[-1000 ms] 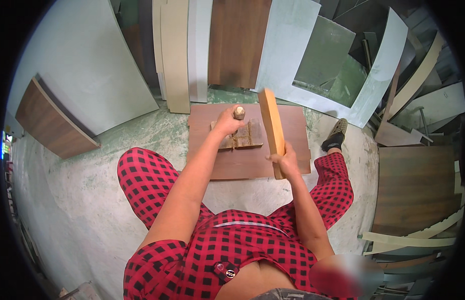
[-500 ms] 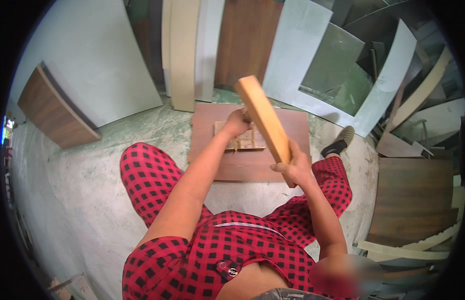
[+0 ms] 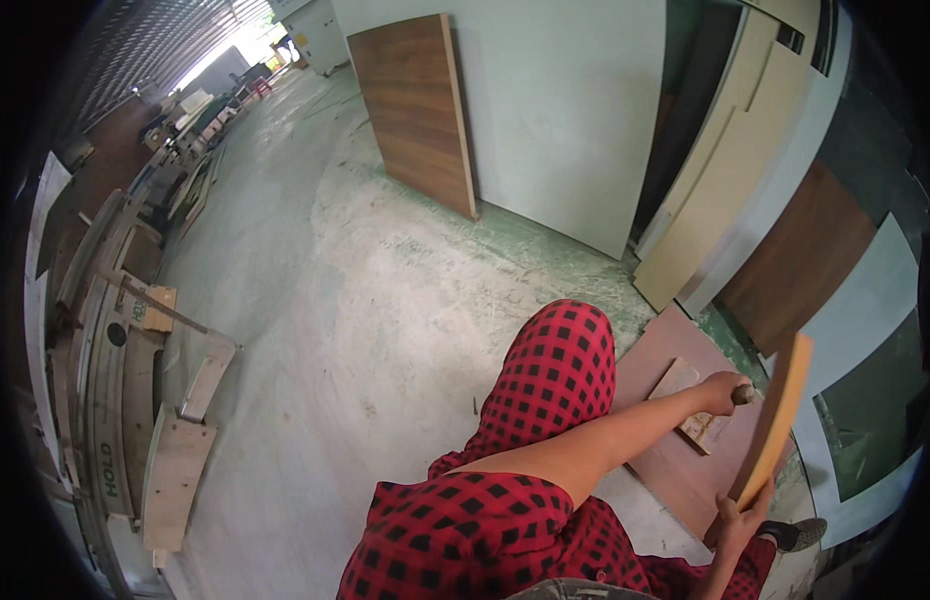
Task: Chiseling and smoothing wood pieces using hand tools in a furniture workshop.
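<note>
My left hand [image 3: 718, 394] is closed round a short, round-ended tool handle [image 3: 743, 394], whose lower part is hidden in the fist. It is above a small light-brown wooden piece [image 3: 675, 377] that lies on a reddish-brown board [image 3: 663, 478] on the floor. My right hand [image 3: 742, 522], low at the right, grips one end of a long, thick yellowish wooden bar [image 3: 778, 420]. The bar stands raised and tilted, its free end up and to the right of my left hand, apart from the handle.
A brown panel [image 3: 410, 112] and a large pale panel [image 3: 565, 125] lean ahead. Beige boards [image 3: 707, 165] and a pale frame [image 3: 875, 345] stand at the right. Stacked timber offcuts [image 3: 175, 480] line the left side. My checked trouser knee [image 3: 565, 345] is beside the board.
The view has swung left, so the board and both hands now appear at the lower right. Both hands keep their holds; the bar still stands raised.
</note>
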A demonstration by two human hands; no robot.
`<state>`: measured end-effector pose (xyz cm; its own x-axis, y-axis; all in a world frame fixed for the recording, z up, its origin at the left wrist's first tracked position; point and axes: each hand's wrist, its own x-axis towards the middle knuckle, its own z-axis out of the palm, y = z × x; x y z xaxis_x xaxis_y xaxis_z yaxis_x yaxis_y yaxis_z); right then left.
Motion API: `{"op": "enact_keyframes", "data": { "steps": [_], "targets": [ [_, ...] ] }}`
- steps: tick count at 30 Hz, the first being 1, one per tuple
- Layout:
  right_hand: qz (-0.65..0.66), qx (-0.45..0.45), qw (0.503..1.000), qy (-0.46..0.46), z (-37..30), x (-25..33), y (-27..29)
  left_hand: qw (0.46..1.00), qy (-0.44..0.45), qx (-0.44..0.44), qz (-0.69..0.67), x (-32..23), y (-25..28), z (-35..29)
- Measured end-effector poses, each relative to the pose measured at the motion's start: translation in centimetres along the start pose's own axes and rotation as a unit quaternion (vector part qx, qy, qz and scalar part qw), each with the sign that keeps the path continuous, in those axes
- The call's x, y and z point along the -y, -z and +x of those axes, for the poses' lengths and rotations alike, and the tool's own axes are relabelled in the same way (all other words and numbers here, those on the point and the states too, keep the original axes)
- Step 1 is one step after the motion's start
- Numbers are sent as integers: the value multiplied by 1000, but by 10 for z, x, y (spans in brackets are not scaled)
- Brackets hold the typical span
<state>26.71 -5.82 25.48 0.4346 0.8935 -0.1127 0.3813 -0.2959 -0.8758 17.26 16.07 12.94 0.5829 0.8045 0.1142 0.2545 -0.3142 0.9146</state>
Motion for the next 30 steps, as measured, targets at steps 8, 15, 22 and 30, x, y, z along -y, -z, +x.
{"op": "enact_keyframes", "data": {
  "steps": [8,15,22,30],
  "targets": [
    [-55,42,998,-7,11,-10,-7,998,65,-7,-10,7,-1,6],
    [39,-59,996,48,3,-1,-13,1000,-3,-11,-15,6,-2,5],
    [-76,76,994,2,4,3,-8,998,-59,-33,-19,16,-13,4],
    [3,-69,996,63,-2,-9,-10,999,-15,-10,-27,2,-12,2]
  ]
}}
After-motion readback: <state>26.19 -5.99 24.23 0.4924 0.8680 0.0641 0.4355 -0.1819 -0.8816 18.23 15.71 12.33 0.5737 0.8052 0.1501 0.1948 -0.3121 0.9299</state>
